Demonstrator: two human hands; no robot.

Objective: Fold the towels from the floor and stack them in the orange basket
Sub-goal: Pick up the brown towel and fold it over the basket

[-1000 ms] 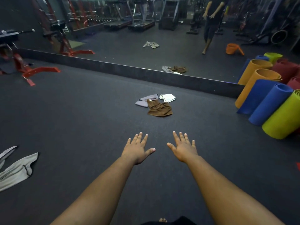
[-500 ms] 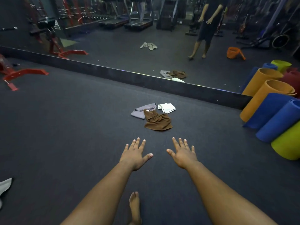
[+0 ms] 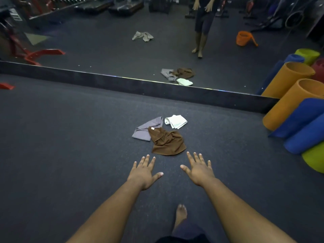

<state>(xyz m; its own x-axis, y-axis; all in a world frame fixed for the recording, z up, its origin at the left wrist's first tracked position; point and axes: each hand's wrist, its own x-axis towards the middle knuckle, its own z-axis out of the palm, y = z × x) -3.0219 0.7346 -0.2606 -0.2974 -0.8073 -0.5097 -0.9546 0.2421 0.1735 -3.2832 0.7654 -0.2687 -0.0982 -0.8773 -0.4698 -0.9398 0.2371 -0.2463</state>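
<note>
A person looks down at a dark speckled gym floor (image 3: 61, 137) with both bare arms stretched forward, palms down. The left hand (image 3: 143, 172) and the right hand (image 3: 198, 171) sit side by side near the centre of the view, a gap between them, fingers straight and spread; each grip is released and holds nothing. Just beyond the fingertips, toward 12 o'clock, three towels lie in a loose cluster on the floor. The brown towel (image 3: 166, 141) is nearest, crumpled, with a small pale label at its far left corner. It overlaps the right edge of a grey towel (image 3: 145, 129), which lies flatter at about 11 o'clock from it. A white towel (image 3: 176, 121), roughly folded, lies at 12 o'clock from the brown one, just beside the grey towel and apart from the brown. One bare foot (image 3: 180, 214) shows at 6 o'clock between the forearms. A wall mirror (image 3: 105, 46) with a dark base strip spans the top of the view. In its reflection the orange basket (image 3: 243, 38) appears at about 1 o'clock, along with the same towel cluster, another pale towel, the person's legs and red gym equipment. Rolled exercise mats (image 3: 301, 120) in orange, blue, green and red lean at 3 o'clock.
</note>
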